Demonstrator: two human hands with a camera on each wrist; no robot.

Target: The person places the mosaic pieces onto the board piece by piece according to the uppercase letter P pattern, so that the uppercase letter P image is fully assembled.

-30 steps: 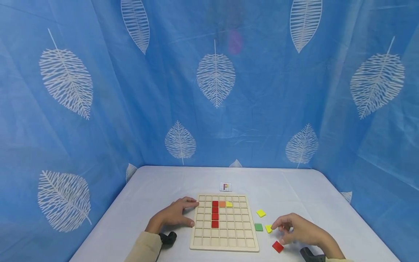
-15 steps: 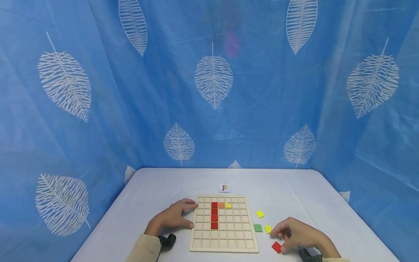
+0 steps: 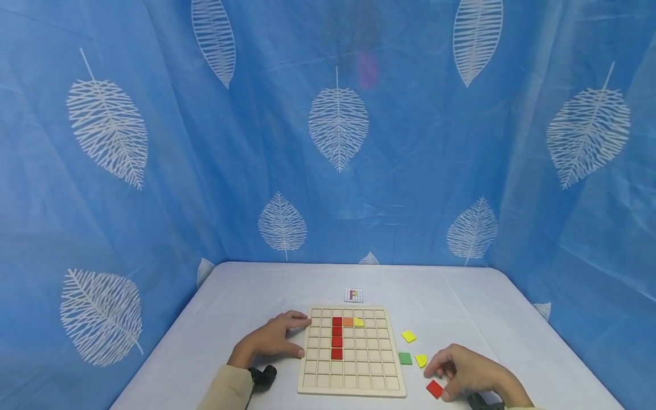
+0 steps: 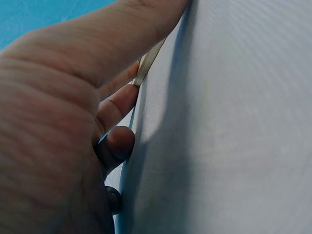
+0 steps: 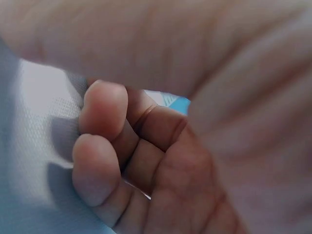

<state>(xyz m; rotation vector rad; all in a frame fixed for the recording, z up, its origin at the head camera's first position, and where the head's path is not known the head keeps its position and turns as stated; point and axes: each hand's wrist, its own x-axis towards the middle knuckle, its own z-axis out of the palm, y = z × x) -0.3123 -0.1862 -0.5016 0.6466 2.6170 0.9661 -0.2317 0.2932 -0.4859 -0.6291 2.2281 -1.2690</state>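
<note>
My left hand (image 3: 271, 337) spreads at the left edge of a pale wooden grid board (image 3: 376, 393), thumb and fingertips touching its rim. In the left wrist view the left fingers (image 4: 119, 105) meet the board's thin edge. My right hand (image 3: 468, 370) is low over the table right of the board, thumb tip at the corner of a red square tile (image 3: 434, 389), index finger above its far side. The right wrist view shows the curled fingers (image 5: 97, 165) close to the cloth; the red tile is hidden there. A yellow tile (image 3: 421, 360) lies just beyond the fingertips.
Several red tiles (image 3: 336, 341), an orange tile (image 3: 348, 322) and a yellow tile (image 3: 359, 322) sit in the board's cells. A green tile (image 3: 405, 359) and another yellow tile (image 3: 408, 336) lie to its right. A small printed grid card (image 3: 353, 295) lies behind the board.
My right hand has drawn back from the yellow tile and lowered toward the red tile, its thumb now at the corner. The left hand keeps its place at the board.
</note>
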